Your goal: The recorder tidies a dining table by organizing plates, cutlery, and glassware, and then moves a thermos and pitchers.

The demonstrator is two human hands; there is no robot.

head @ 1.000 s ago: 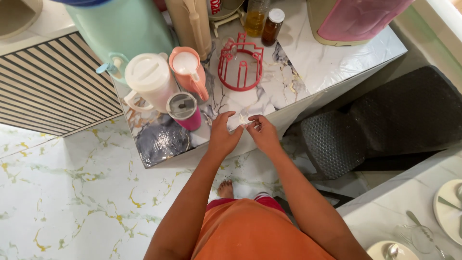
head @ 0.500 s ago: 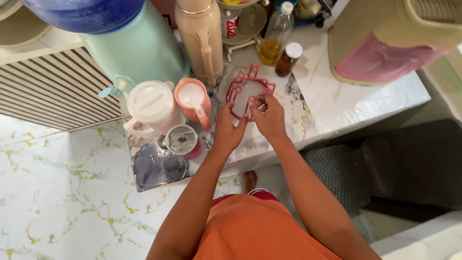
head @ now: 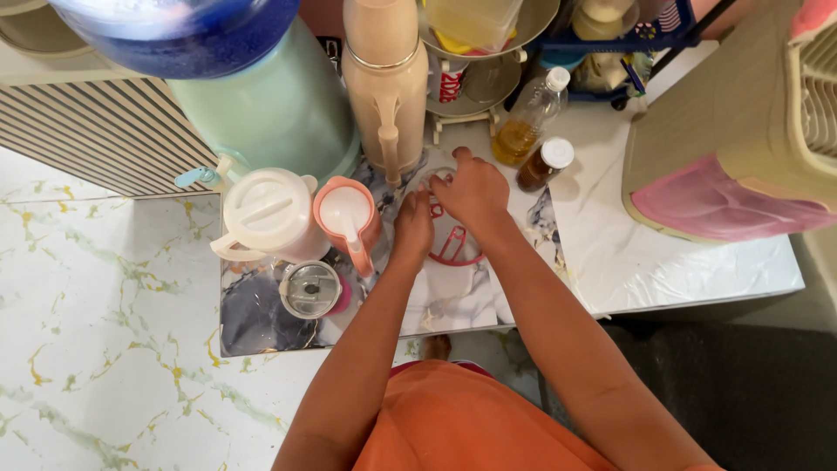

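Note:
A red round plastic rack [head: 453, 246] stands on the marble-patterned table top [head: 453, 296], mostly hidden under both my hands. My left hand [head: 412, 225] rests on its left side, beside the pink jug [head: 347, 218]. My right hand [head: 471, 189] lies over its far side, fingers curled down around the rim. How firmly either hand grips the rack is hidden.
A white lidded jug [head: 266, 216], a pink tumbler with a clear lid [head: 311, 289], a beige flask [head: 386, 83], a mint water dispenser [head: 261, 96], an oil bottle [head: 528, 118], a brown jar [head: 545, 164] and a pink-and-beige bin [head: 741, 148] crowd the table.
Both hands have moved forward from the table's near edge onto the red rack. The view has shifted closer over the table.

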